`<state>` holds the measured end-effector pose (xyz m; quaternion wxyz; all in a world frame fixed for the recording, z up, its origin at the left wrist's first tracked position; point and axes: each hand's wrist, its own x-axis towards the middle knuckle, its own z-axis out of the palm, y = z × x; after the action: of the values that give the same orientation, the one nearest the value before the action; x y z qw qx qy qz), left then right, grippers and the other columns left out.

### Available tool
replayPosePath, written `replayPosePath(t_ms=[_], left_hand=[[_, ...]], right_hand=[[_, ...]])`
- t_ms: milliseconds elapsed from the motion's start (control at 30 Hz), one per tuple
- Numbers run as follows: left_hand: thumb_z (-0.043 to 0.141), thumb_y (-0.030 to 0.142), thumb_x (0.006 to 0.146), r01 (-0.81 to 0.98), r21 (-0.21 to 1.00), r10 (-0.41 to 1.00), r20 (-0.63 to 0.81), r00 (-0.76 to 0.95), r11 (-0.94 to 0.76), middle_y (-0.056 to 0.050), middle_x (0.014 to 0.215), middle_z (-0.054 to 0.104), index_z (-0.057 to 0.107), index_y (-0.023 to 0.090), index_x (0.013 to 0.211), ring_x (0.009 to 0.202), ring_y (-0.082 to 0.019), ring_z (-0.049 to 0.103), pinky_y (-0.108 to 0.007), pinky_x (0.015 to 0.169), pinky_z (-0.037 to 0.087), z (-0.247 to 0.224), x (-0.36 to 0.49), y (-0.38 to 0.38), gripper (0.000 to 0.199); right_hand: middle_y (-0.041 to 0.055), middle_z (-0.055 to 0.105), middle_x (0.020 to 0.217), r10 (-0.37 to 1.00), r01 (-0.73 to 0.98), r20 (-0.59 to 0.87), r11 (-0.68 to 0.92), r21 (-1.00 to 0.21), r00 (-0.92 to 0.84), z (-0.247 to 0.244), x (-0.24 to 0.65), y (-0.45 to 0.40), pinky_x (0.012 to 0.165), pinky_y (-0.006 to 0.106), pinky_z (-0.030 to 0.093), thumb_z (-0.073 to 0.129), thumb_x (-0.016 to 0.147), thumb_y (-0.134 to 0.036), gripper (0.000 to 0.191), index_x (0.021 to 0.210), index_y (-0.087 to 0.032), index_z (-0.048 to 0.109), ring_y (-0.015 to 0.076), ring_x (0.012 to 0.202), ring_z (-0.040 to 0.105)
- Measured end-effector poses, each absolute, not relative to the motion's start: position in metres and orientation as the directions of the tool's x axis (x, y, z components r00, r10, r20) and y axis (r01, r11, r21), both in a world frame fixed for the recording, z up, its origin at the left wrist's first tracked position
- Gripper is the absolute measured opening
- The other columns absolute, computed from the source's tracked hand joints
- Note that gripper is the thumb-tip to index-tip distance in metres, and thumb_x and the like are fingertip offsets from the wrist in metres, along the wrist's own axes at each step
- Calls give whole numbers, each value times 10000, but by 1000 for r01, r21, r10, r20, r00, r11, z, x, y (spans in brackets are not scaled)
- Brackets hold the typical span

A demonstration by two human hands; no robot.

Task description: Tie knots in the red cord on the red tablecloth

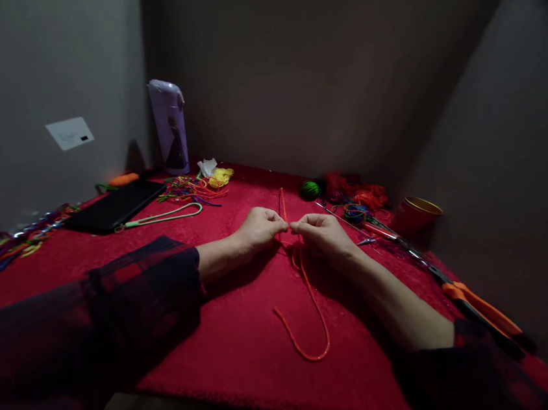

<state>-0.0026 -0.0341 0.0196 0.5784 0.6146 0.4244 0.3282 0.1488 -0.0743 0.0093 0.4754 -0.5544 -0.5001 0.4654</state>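
Observation:
My left hand [259, 228] and my right hand [323, 234] meet over the middle of the red cloth-covered table [239, 339]. Both pinch an orange cord [309, 306] between the fingertips. One stretch of the cord runs away from me toward the wall. The other end hangs toward me and curls in a loop on the cloth. Dark plaid sleeves cover both forearms.
Orange-handled pliers [481, 310] and thin metal tools lie at the right. A red cup [415, 216], a green ball [310, 190] and tangled red threads sit behind them. A black tablet [115, 205], coloured cords [188, 188] and a purple bottle [170, 126] stand at the back left.

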Motion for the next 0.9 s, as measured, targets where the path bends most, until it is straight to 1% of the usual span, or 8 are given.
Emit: replayPosePath(t_ms=[67, 167, 367, 500, 633, 700, 767, 900], left_hand=[[589, 98, 843, 145, 989, 901, -91, 424, 32, 97, 345, 359, 506, 151, 622, 303, -22, 270, -207, 380, 152, 19, -2, -34, 242], [585, 90, 828, 136, 990, 907, -85, 413, 31, 101, 344, 349, 511, 149, 620, 304, -19, 257, -204, 379, 145, 17, -2, -33, 229], [527, 51, 814, 95, 995, 910, -73, 407, 37, 66, 399, 481, 540, 133, 627, 306, -21, 318, -193, 371, 198, 19, -3, -36, 205], [481, 75, 872, 5, 993, 870, -103, 482, 114, 71, 376, 446, 534, 131, 668, 267, -20, 225, -201, 345, 127, 26, -6, -39, 218], [491, 85, 888, -83, 981, 860, -112, 498, 175, 61, 415, 469, 500, 137, 673, 266, -6, 221, -188, 342, 104, 28, -8, -37, 221], [509, 80, 882, -113, 973, 864, -121, 488, 201, 61, 426, 459, 487, 142, 673, 275, -2, 232, -181, 344, 102, 27, -7, -36, 220], [518, 71, 882, -137, 967, 867, -125, 483, 215, 69, 424, 424, 482, 143, 668, 289, 1, 237, -174, 351, 106, 25, -6, -34, 229], [524, 77, 896, -143, 965, 865, -127, 486, 222, 78, 432, 388, 504, 137, 689, 311, 3, 235, -171, 366, 102, 24, -6, -32, 217]], right_hand=[[-110, 359, 396, 995, 96, 6, -4, -995, 96, 9, 151, -73, 364, 198, 116, 779, 604, -434, 352, 609, -173, 544, 7, 348, 215], [-96, 388, 418, 999, 90, 42, 39, -995, 33, 11, 152, -75, 401, 210, 138, 797, 605, -453, 365, 607, -155, 585, 11, 381, 241], [-11, 575, 537, 980, 253, -63, -14, -967, -187, 14, 148, -81, 490, 240, 249, 811, 605, -465, 366, 645, -126, 679, 57, 488, 419], [-39, 487, 485, 976, 373, -55, 29, -927, -212, 12, 150, -79, 513, 255, 233, 813, 586, -517, 422, 578, -123, 663, 51, 488, 354], [-51, 441, 505, 967, 470, -62, 63, -881, -246, 7, 155, -78, 505, 252, 194, 763, 649, -556, 438, 605, -132, 662, 50, 491, 308], [-56, 396, 486, 978, 543, -35, 84, -836, -205, 5, 157, -75, 493, 252, 167, 686, 727, -594, 473, 605, -138, 658, 53, 475, 268], [-49, 381, 455, 997, 603, 45, 77, -794, -69, 3, 162, -71, 481, 258, 165, 565, 807, -640, 538, 636, -143, 682, 70, 450, 261], [28, 569, 524, 914, 678, 299, 38, -734, 273, 1, 177, -62, 530, 270, 296, 520, 848, -547, 475, 632, -160, 691, 132, 515, 453]])
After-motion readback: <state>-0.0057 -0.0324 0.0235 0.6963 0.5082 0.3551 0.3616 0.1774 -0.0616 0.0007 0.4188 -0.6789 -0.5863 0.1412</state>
